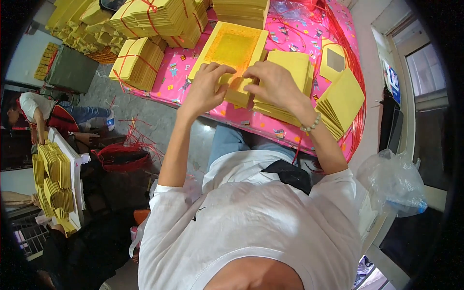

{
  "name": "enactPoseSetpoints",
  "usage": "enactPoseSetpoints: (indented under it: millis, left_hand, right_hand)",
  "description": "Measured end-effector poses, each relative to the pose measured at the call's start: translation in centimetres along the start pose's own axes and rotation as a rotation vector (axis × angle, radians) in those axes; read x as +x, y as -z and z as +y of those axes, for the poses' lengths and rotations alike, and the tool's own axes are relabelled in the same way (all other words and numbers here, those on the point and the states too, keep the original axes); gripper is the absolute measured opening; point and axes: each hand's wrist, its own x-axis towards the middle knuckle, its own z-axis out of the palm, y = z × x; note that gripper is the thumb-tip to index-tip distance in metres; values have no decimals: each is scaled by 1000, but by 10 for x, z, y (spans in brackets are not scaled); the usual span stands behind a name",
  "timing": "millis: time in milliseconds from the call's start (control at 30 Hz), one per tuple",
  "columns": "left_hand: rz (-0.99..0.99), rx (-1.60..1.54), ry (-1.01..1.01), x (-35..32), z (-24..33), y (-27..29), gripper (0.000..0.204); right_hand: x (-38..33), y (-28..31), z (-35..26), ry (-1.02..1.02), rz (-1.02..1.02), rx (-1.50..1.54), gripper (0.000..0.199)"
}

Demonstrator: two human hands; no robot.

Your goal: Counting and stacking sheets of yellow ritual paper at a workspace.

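A stack of yellow paper [237,46] lies before me on the pink table, its top sheet bearing an orange-bordered print. Both my hands are at its near end, one on each side of a folded yellow paper flap [237,94]. My left hand [207,88] curls its fingers and thumb around the flap's left side. From the right, my right hand [276,83], with a beaded bracelet [311,123] on the wrist, curls onto the other side. The fingers hide part of the paper's edges. Beside my right hand sits another yellow paper stack [290,60].
Fanned yellow papers [340,104] and a yellow piece with a grey square [334,60] lie at the right. Red strands [355,121] hang along that edge. Tied yellow bundles [137,63] stand at the back left. Another person [41,113] works at a white table [72,179].
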Motion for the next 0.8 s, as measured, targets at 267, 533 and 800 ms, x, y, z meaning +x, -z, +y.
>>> enactPoseSetpoints:
  millis: [267,533,800]
  left_hand:
    - [-111,52,20,-2,-22,10,33]
    - [-98,-66,-31,0,-44,8,16]
    - [-115,-81,0,2,-46,7,15]
  right_hand:
    - [1,-25,-6,31,-35,-150,23]
    - [4,-22,-1,-44,-31,-6,21]
    - [6,-19,-2,-122,-58,11,22]
